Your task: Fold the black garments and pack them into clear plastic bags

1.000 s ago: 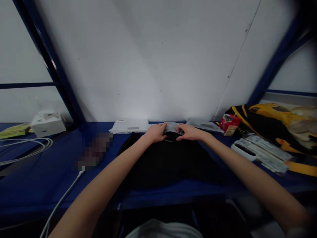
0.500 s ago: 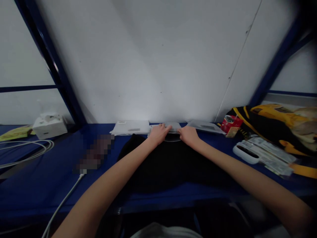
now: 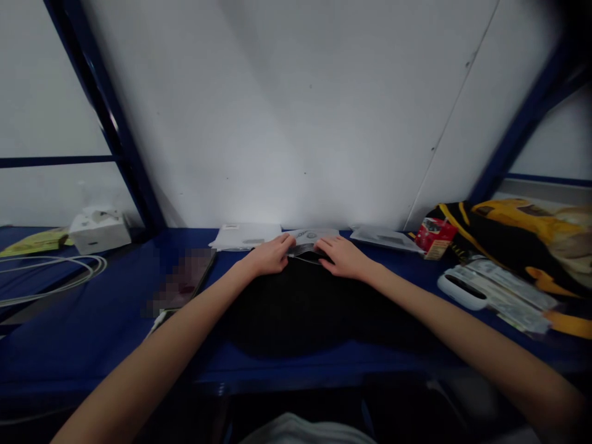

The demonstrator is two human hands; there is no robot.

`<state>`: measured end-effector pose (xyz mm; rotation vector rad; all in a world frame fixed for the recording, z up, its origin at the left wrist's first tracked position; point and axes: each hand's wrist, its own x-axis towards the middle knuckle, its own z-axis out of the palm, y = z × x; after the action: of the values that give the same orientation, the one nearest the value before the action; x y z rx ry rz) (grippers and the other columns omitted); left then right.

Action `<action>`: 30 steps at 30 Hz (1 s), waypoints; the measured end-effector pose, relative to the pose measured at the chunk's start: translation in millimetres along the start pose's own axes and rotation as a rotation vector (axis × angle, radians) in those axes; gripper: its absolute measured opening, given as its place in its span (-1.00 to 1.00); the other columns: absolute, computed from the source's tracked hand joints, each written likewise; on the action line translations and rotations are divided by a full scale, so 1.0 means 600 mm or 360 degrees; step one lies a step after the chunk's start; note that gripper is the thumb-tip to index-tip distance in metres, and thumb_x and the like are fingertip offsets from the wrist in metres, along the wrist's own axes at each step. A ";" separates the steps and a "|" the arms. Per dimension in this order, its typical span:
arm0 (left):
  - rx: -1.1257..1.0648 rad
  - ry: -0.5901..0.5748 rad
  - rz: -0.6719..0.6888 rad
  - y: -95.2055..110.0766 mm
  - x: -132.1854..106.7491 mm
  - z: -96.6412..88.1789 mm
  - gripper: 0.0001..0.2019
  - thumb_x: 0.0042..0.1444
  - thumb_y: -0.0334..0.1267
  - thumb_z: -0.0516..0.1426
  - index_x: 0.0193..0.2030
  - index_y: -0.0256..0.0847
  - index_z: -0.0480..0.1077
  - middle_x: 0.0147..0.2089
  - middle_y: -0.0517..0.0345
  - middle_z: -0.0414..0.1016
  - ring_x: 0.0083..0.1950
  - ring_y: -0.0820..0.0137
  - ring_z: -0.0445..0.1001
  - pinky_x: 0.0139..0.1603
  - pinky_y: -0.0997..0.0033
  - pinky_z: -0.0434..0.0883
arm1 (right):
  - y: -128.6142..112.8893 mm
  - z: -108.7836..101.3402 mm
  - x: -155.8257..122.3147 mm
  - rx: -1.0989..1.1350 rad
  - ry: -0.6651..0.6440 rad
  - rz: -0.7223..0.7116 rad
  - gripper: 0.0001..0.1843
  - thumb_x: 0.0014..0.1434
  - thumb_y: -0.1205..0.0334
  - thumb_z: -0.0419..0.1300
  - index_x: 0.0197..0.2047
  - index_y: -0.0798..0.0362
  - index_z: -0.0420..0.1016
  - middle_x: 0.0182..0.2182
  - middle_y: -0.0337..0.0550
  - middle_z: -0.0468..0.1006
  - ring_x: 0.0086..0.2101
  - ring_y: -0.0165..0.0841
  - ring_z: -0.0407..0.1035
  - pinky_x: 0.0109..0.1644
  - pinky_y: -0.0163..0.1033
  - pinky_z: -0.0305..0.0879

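A translucent plastic bag (image 3: 315, 235) with grey print lies at the back of the blue table, its mouth gaping toward me. My left hand (image 3: 272, 254) grips the left side of that mouth with curled fingers. On the other side, my right hand (image 3: 345, 256) has its fingers bent over the bag's edge. A dark, soft-looking black item (image 3: 305, 308), probably fabric, spreads over the table between my forearms and reaches up to the bag's opening. Its folds are too dark to make out.
Flat plastic packages (image 3: 247, 237) lie at the back on either side. A phone (image 3: 187, 280) with a white cable is at left, near a tissue box (image 3: 99, 231). At right are a red box (image 3: 435, 236), a white oval case (image 3: 461, 291) and a black-and-yellow bag (image 3: 499, 237).
My hands have moved apart and slightly toward me, the left one shifting left. The bag's mouth is wider and its printed face shows more. The view has shifted a little.
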<state>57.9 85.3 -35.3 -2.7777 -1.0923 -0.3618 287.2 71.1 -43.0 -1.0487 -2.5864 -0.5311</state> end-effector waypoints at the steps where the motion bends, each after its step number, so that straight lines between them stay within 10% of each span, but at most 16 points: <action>1: 0.0036 0.0005 0.0022 -0.001 0.002 0.003 -0.68 -0.05 -0.47 -0.06 -0.10 -0.20 0.11 -0.08 0.02 0.26 -0.16 0.35 0.33 -0.25 0.42 0.29 | -0.001 0.002 0.005 0.0043 0.0029 -0.0031 -0.78 0.09 0.26 0.05 -0.15 0.08 0.29 -0.22 -0.09 0.44 -0.23 -0.30 0.30 -0.17 -0.21 0.13; 20: 0.0120 0.0369 -0.0232 0.000 0.006 0.025 -0.90 0.16 -0.38 -0.11 -0.29 -0.23 0.20 -0.22 0.07 0.30 -0.25 0.39 0.34 -0.28 0.42 0.30 | -0.026 0.058 0.076 0.0043 0.0336 -0.0030 -0.74 0.20 0.18 -0.09 -0.25 0.09 0.37 -0.35 -0.12 0.44 -0.37 -0.39 0.26 -0.35 -0.30 0.02; 30: 0.0202 0.0294 -0.0229 0.003 0.003 0.012 -0.81 -0.01 -0.56 -0.11 -0.31 -0.21 0.15 -0.22 0.06 0.27 -0.20 0.37 0.30 -0.26 0.40 0.30 | 0.021 0.052 0.033 -0.0043 0.0310 -0.0083 -0.69 0.21 0.27 -0.16 -0.30 0.06 0.40 -0.40 -0.13 0.48 -0.39 -0.40 0.28 -0.30 -0.27 0.02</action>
<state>61.3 86.7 -42.1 -2.5063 -1.2258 -0.5342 278.3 104.9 -60.0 -0.8922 -2.4473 -0.6490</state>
